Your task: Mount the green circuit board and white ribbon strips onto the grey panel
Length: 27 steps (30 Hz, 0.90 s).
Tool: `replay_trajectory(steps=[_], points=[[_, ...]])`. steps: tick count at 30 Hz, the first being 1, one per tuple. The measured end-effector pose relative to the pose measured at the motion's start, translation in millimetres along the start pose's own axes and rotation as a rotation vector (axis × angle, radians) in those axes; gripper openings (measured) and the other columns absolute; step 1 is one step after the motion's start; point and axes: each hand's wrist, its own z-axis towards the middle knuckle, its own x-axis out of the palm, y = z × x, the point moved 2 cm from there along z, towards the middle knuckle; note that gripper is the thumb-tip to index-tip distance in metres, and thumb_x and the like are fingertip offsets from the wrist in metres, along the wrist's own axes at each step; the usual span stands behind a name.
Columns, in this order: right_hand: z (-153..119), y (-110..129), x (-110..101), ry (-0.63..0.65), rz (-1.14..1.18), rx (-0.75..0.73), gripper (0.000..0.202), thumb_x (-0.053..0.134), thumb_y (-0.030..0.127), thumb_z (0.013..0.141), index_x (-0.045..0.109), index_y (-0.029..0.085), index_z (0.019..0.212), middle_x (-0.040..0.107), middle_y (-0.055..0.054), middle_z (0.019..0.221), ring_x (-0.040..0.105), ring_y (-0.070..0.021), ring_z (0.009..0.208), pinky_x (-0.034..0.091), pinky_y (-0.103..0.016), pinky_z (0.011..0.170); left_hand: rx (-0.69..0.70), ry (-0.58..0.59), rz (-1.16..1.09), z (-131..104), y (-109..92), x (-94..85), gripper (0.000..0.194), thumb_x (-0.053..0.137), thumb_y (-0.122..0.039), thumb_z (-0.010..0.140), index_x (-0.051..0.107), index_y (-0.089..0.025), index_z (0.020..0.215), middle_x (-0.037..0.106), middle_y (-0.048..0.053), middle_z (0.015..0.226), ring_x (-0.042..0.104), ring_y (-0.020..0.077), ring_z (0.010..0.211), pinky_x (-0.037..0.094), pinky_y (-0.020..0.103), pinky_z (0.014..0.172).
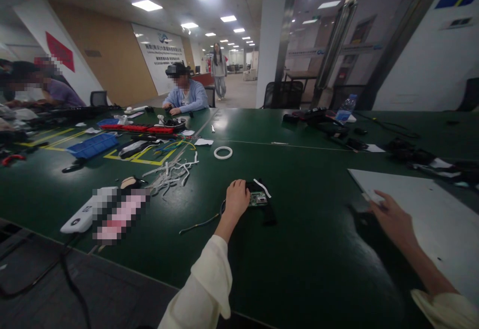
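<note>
My left hand (236, 200) is closed over the left end of a black housing with an exposed green circuit board (258, 199). A curled white strip (262, 188) lies across the top right of that housing. A thin cable (200, 224) trails from it to the left over the green table. My right hand (392, 219) is farther right, at the left edge of a white board (430, 204). Its thumb and index finger are pinched together near that edge. Whatever is between them is too small to make out.
Loose white strips (174, 174) lie left of a white tape ring (223, 153). Beyond are a blue tray (93, 145), coloured wires (175, 145) and a red power strip (142, 128). A water bottle (346, 108) stands back right. A seated person (190, 94) works across the table.
</note>
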Motion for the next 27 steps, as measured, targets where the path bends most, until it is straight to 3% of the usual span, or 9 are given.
replay_trajectory(steps=[6, 11, 20, 24, 27], points=[[-28, 38, 10, 0.052, 0.166, -0.091, 0.049, 0.046, 0.04, 0.082, 0.044, 0.017, 0.126, 0.065, -0.008, 0.08, 0.059, -0.0249, 0.088, 0.038, -0.032, 0.076, 0.01, -0.006, 0.003, 0, -2, -0.9, 0.034, 0.034, -0.026, 0.091, 0.05, -0.015, 0.118, 0.052, 0.009, 0.124, 0.044, 0.0215, 0.118, 0.037, 0.037, 0.1], [-59, 76, 19, 0.136, 0.305, -0.142, 0.06, 0.043, 0.055, 0.079, 0.045, 0.016, 0.124, 0.063, -0.004, 0.073, 0.059, -0.0225, 0.074, 0.041, -0.03, 0.068, 0.025, -0.016, 0.022, 2, -3, -3.0, 0.033, 0.034, -0.024, 0.089, 0.051, -0.013, 0.115, 0.054, 0.01, 0.12, 0.047, 0.0218, 0.114, 0.037, 0.038, 0.098], [-119, 147, 29, 0.496, 0.562, -0.276, 0.055, 0.041, 0.051, 0.084, 0.043, 0.013, 0.124, 0.058, -0.002, 0.069, 0.057, -0.0184, 0.067, 0.042, -0.029, 0.064, 0.009, 0.002, 0.008, 1, -1, -6.8, 0.032, 0.035, -0.024, 0.089, 0.051, -0.015, 0.116, 0.054, 0.009, 0.121, 0.047, 0.0213, 0.115, 0.037, 0.037, 0.098], [-140, 162, 34, 0.625, 0.682, -0.293, 0.053, 0.042, 0.049, 0.086, 0.042, 0.012, 0.124, 0.057, -0.002, 0.069, 0.056, -0.017, 0.066, 0.043, -0.03, 0.067, 0.02, 0.028, 0.001, 1, 1, -6.2, 0.037, 0.033, -0.032, 0.091, 0.048, -0.016, 0.121, 0.052, 0.01, 0.125, 0.043, 0.0216, 0.12, 0.033, 0.039, 0.102], [-149, 167, 35, 0.689, 0.674, -0.322, 0.053, 0.042, 0.05, 0.086, 0.043, 0.013, 0.123, 0.057, -0.002, 0.07, 0.055, -0.0171, 0.065, 0.041, -0.029, 0.063, 0.045, 0.103, -0.004, 0, 3, -7.6, 0.048, 0.032, -0.045, 0.091, 0.041, -0.018, 0.129, 0.042, 0.01, 0.136, 0.032, 0.0251, 0.129, 0.027, 0.044, 0.105]])
